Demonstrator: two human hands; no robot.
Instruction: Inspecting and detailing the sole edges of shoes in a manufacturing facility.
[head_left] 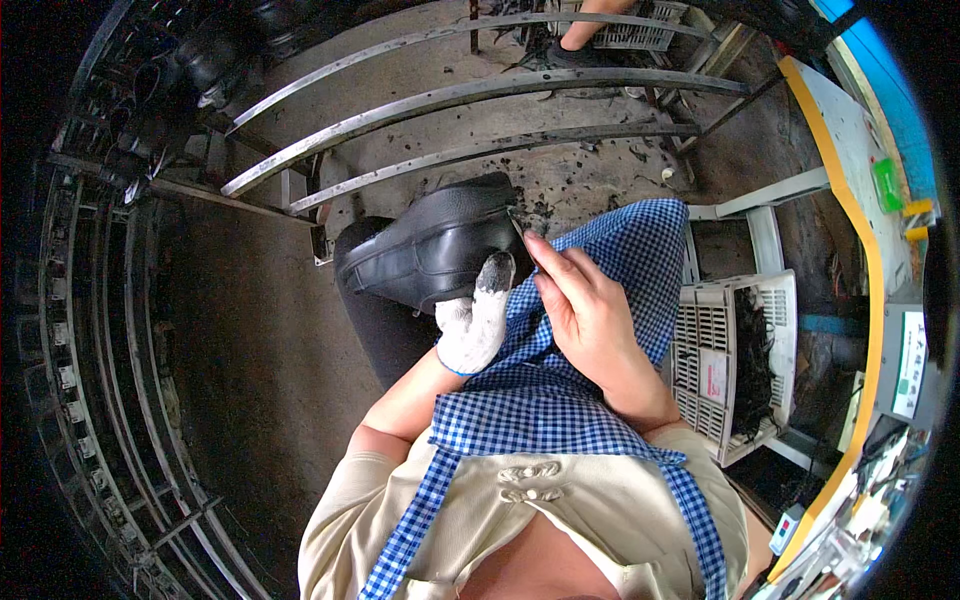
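Note:
My left hand (475,320) wears a white work glove with a dirty fingertip and grips a black leather shoe (430,250) from below, holding it over my lap. My bare right hand (585,310) is closed around a small thin tool (520,225) whose tip touches the shoe's edge near the heel end. A blue and white checked apron (600,300) covers my lap under both hands.
A white plastic crate (715,370) with dark scraps stands at my right. Curved metal rails (470,100) run across the dirty floor ahead. A yellow-edged workbench (860,230) lies far right. Racks holding black shoes curve along the left. Another person's leg shows at the top.

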